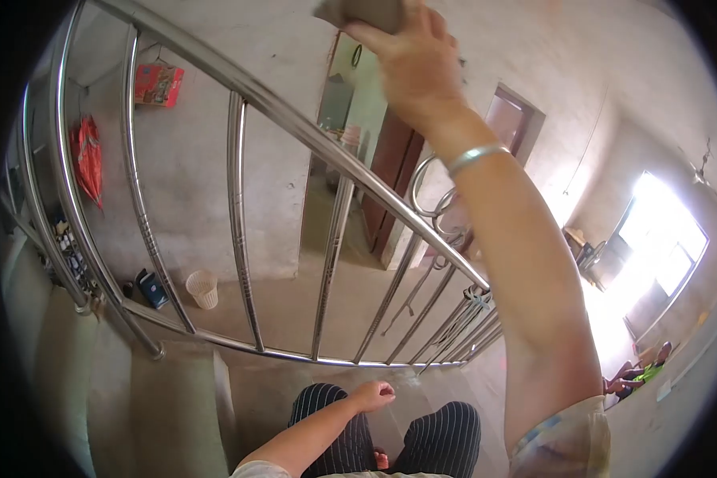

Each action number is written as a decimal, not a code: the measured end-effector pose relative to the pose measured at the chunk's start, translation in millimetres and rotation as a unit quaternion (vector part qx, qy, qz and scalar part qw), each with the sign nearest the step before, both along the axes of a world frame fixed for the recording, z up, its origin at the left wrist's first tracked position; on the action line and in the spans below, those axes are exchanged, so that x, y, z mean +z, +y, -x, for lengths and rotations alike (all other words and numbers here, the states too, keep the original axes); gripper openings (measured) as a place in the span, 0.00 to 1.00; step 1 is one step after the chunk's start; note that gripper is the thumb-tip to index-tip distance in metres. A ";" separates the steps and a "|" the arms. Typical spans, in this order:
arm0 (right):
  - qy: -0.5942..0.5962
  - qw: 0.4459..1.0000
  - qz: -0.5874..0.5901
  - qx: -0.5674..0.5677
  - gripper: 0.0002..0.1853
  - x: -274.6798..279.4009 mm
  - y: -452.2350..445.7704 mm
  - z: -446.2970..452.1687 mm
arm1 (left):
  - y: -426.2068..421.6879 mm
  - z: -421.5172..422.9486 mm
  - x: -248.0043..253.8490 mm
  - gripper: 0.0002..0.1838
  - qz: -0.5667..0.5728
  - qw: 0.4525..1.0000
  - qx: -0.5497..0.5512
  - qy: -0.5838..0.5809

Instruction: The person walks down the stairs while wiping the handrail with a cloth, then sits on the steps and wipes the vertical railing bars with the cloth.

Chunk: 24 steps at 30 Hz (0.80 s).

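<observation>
My right hand point(422, 68) is raised high at the top of the view, a silvery bracelet on its wrist. Its thumb and fingers are closed on a grey-brown flat piece point(366, 11), partly cut off by the upper edge, so its kind is unclear. Low in the middle, my left hand point(372, 395) hangs over my dark striped trousers point(442, 438) with its fingers curled; nothing shows in them. Between me and the room below runs a shiny metal stair railing point(295, 137), apart from both hands.
Concrete steps point(171, 398) lie at the lower left. Beyond the railing are a white wastebasket point(202, 289), a dark blue box point(152, 288), a hanging red umbrella point(88, 162) and a red bag point(159, 84). Cords point(462, 311) are tied to the rails. A bright window point(661, 231) stands right.
</observation>
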State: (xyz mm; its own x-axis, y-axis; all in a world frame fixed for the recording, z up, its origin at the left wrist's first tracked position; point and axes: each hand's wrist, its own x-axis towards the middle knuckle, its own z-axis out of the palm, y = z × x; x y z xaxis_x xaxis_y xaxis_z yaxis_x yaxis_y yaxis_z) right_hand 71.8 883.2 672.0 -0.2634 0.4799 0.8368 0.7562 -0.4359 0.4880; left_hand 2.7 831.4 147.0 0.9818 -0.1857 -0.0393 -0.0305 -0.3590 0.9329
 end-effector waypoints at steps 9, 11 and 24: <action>0.008 0.999 0.016 -0.033 0.23 -67.3 -93.4 -71.9 | -1.8 -1.6 1.3 0.14 0.094 0.995 -0.008 0.019; 0.054 0.998 0.025 -0.008 0.23 -73.8 -102.4 -79.0 | 1.3 0.9 5.0 0.13 0.061 0.998 0.002 0.006; 0.167 0.983 0.004 0.072 0.19 -152.2 -75.7 -53.4 | -2.4 -12.2 -18.7 0.12 0.071 0.995 -0.025 0.061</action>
